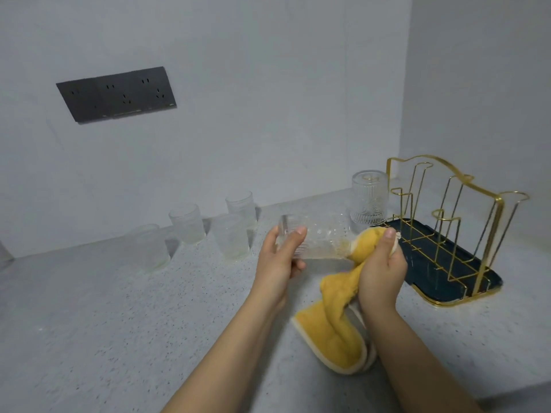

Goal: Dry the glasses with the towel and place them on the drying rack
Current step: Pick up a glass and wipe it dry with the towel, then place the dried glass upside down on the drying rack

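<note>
While the left hand [278,257] holds a clear ribbed drinking glass [310,239] on its side at the centre of the frame, fingers and thumb curled round its base end, the right hand [380,269] grips a bunched yellow towel with a pale edge [337,329] and pushes a wad of it into the glass's open mouth. Holding the glass level likely lets the cloth reach the inside wall while the other hand can turn it; the towel's loose tail hangs down to the speckled grey tabletop [104,323].

Right of centre, a gold wire drying rack on a dark tray [447,242] stands close to the right hand. One patterned clear glass [368,201] already sits upside down at the rack's upper-left corner, so the other pegs look free. Four frosted-looking clear glasses [231,236] wait upright in a loose cluster at centre left, by the wall, apart from the hands. A dark socket panel [116,93] sits on the wall at upper left. Nothing stands between the held glass and the rack, though the tall wire loops would need care on approach.
</note>
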A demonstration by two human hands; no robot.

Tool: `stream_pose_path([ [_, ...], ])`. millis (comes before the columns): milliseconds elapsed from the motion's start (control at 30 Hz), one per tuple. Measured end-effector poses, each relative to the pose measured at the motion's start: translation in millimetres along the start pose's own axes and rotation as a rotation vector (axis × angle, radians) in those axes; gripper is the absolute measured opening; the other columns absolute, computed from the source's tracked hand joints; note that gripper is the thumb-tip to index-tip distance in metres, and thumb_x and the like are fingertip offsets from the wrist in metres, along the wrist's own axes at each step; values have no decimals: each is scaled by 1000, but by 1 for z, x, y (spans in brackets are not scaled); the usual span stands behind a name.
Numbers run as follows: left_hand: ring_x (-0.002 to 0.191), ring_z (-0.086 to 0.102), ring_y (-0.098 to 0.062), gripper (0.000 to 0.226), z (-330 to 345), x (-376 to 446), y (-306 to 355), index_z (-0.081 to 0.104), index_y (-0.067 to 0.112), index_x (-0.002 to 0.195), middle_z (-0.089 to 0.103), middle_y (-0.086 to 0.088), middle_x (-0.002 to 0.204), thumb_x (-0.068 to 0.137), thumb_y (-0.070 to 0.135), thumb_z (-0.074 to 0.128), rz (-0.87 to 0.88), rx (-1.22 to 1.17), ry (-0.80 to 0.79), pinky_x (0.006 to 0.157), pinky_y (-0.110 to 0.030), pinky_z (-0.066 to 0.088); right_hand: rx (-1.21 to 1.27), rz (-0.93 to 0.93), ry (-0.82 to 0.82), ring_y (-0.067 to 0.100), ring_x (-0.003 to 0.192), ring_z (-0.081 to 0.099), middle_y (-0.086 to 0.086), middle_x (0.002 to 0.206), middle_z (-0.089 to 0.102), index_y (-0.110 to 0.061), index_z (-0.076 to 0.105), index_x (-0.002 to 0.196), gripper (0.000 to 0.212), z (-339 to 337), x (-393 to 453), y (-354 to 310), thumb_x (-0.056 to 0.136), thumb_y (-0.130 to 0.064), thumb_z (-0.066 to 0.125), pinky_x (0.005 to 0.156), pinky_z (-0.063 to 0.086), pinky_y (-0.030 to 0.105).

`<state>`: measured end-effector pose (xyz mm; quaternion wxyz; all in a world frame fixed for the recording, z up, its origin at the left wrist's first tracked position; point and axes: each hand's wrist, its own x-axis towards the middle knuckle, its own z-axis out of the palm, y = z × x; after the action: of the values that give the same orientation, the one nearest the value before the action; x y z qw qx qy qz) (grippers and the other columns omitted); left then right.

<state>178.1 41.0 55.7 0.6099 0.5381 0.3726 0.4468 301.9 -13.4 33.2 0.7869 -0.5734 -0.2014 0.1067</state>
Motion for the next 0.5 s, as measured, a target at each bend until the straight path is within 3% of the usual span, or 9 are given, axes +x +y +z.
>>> stream_pose_path([
  [133, 54, 53, -8, 73, 32, 8, 21, 35, 24, 145, 60, 5, 99, 84, 42, 71, 118, 107, 38, 66, -24, 45, -17, 88, 56, 11, 49, 36, -2, 56, 36, -19, 38, 61, 45, -17, 6, -7, 99, -41, 32, 48, 31, 26],
  [233, 58, 56, -6, 66, 60, 17, 40, 38, 24, 134, 59, 2, 113, 82, 46, 72, 198, 162, 37, 60, -17, 44, -35, 111, 48, 14, 53, 37, 1, 59, 37, -16, 42, 64, 44, -38, 11, -10, 99, -40, 31, 50, 31, 29],
  [300, 65, 56, -9, 56, 76, 24, 50, 38, 24, 124, 59, 5, 107, 83, 41, 73, 240, 189, 39, 54, -12, 45, -46, 116, 27, 15, 56, 40, 3, 60, 39, -16, 46, 67, 42, -48, 12, -11, 99, -40, 31, 52, 34, 29],
  [433, 88, 63, -19, 62, 109, 35, 56, 40, 26, 118, 55, 12, 101, 74, 47, 79, 324, 330, 48, 79, -33, 54, -73, 103, -7, 12, 56, 42, -1, 59, 40, -26, 44, 68, 35, -60, 12, -10, 99, -38, 32, 53, 34, 26],
  [500, 94, 61, -16, 61, 120, 39, 57, 43, 29, 118, 57, 10, 107, 73, 46, 80, 361, 387, 45, 80, -32, 52, -60, 113, -14, 10, 56, 44, -3, 59, 42, -26, 46, 71, 33, -63, 12, -8, 99, -38, 33, 54, 35, 24],
])
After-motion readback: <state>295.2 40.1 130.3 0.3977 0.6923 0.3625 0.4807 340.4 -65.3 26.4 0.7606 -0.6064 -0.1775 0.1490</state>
